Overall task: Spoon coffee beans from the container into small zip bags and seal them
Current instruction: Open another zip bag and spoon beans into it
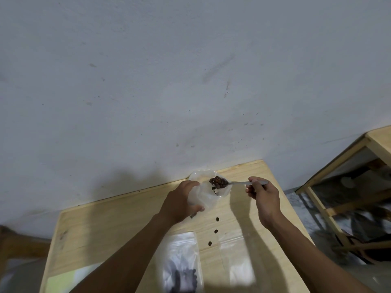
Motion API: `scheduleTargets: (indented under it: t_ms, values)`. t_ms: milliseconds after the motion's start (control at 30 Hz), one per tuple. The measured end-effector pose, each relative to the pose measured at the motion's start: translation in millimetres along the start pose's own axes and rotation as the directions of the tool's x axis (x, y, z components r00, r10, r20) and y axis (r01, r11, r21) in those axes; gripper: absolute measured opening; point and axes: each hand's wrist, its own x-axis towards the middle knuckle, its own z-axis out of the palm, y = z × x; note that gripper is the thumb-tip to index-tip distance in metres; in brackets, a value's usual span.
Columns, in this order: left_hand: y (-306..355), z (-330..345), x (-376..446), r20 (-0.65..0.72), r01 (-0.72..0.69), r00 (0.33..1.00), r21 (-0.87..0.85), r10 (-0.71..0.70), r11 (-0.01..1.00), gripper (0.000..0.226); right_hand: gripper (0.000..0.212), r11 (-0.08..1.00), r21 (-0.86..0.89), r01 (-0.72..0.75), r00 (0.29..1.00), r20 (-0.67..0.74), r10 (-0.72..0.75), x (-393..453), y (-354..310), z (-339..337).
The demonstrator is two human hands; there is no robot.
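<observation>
Two hands work above the wooden table (127,225), which we take as our reference. Our left hand (179,205) grips a small clear zip bag (206,196), fingers (195,208) curled round its side, holding it upright with the mouth open over the far edge of the table. Our right hand (264,197) pinches the handle of a metal spoon (243,183); its bowl, loaded with coffee beans (218,182), sits at the bag's mouth. We note a few beans already inside the bag. Three loose beans (216,231) lie on the table, in a line nearer to us than the bag. Another clear bag (182,263) with dark contents lies flat on the near part of the table, between our forearms. A second wooden frame (338,172) stands off the table's right side.
</observation>
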Motion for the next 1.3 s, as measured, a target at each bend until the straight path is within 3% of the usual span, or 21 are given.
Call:
scheduleTargets:
  t_ms: [267,633,800,900,1033,1300]
  values:
    - [1.6,1.8,-5.6,-0.076,0.049,0.996,-0.091,-0.056,0.995,0.080,0.017,0.992,-0.087,0.091,0.995,0.043,-0.088,-16.1,-21.2,-2.3]
    - [6.8,-9.0,-12.2,-0.090,0.069,0.993,-0.131,-0.081,0.989,0.081,0.018,0.929,-0.232,0.290,0.938,0.262,-0.227,-44.4,-29.9,17.6]
    - [7.8,-15.2,-17.2,-0.124,0.078,0.987,-0.189,-0.103,0.979,0.078,0.017,0.929,-0.169,0.330,0.932,0.216,-0.292,-47.4,-37.0,20.4]
    - [6.5,-17.6,-26.4,-0.156,0.103,0.976,-0.286,-0.152,0.953,0.074,0.019,0.965,-0.057,0.256,0.964,0.094,-0.250,-41.1,-36.5,13.7]
    - [11.8,-24.8,-41.3,-0.201,0.127,0.948,-0.473,-0.247,0.872,0.064,0.023,0.995,0.062,0.084,0.994,-0.080,-0.079,-29.4,-22.5,-8.9]
    - [19.9,-32.8,-63.9,-0.270,0.095,0.915,-0.579,-0.301,0.810,0.050,0.026,0.982,-0.035,-0.186,0.963,-0.205,0.175,-20.3,61.4,-65.4]
